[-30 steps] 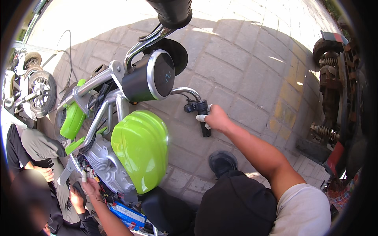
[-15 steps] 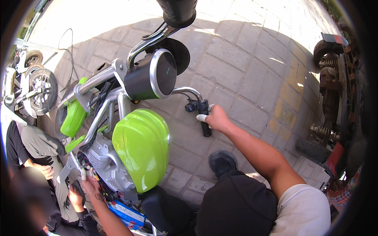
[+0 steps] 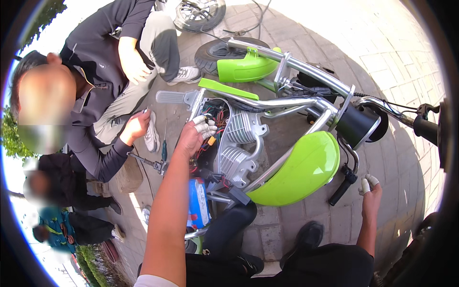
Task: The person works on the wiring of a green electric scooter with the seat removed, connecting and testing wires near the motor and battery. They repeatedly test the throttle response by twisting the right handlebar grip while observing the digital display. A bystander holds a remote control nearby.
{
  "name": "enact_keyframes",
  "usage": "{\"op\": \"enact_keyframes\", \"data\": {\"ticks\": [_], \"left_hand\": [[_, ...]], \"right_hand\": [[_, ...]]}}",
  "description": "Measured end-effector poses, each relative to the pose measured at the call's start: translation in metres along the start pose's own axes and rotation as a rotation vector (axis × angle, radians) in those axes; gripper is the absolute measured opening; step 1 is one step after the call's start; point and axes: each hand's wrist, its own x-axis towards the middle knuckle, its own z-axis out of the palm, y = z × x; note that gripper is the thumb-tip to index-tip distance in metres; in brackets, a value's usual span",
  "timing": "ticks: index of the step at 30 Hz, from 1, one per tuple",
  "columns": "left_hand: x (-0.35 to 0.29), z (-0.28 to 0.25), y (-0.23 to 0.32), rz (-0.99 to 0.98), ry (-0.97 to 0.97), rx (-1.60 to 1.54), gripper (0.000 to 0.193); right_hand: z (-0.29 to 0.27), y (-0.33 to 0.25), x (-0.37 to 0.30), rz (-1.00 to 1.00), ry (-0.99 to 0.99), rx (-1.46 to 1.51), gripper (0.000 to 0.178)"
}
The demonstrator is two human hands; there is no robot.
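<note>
A small motorbike with bright green bodywork lies across the view, its green tank [image 3: 299, 172] closest to me. My left hand [image 3: 192, 136], with white covers on its fingertips, is in the open wiring bay beside the grey finned engine [image 3: 236, 138]. Its fingers are bent together among coloured wires [image 3: 220, 114]; what they grip is too small to make out. A yellow connector [image 3: 212, 140] hangs right by them. My right hand [image 3: 370, 193], fingertips also covered, is held off the black handlebar grip [image 3: 340, 192], fingers loosely bent and apart, with nothing in them.
A blue-wrapped battery pack [image 3: 198, 203] sits below the wiring bay. Across the bike a co-worker [image 3: 107, 95] sits close, one hand [image 3: 136, 126] near the bay. A screwdriver [image 3: 164, 149] lies on the paving. Further off are a loose wheel [image 3: 200, 14] and other people.
My view has swung left toward the engine and the co-worker. My right hand has let go of the handlebar grip. My left hand is still at the wiring.
</note>
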Motion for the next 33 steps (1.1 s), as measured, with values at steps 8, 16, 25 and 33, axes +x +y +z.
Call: {"op": "enact_keyframes", "data": {"ticks": [8,16,25,33], "left_hand": [[0.0,-0.003,-0.011,-0.02,-0.033,0.079,0.036],[0.016,0.021,-0.014,0.119,-0.007,0.376,0.03],[0.019,0.016,-0.021,0.122,0.007,0.383,0.026],[0.006,0.016,-0.012,0.116,-0.048,0.32,0.028]], "right_hand": [[0.129,-0.243,-0.061,-0.635,-0.851,-0.339,0.02],[0.355,-0.275,-0.038,-0.893,-0.896,-0.615,0.022],[0.419,-0.251,-0.032,-0.9,-0.76,-0.734,0.024],[0.406,-0.252,-0.028,-0.597,-0.876,-0.476,0.022]]}}
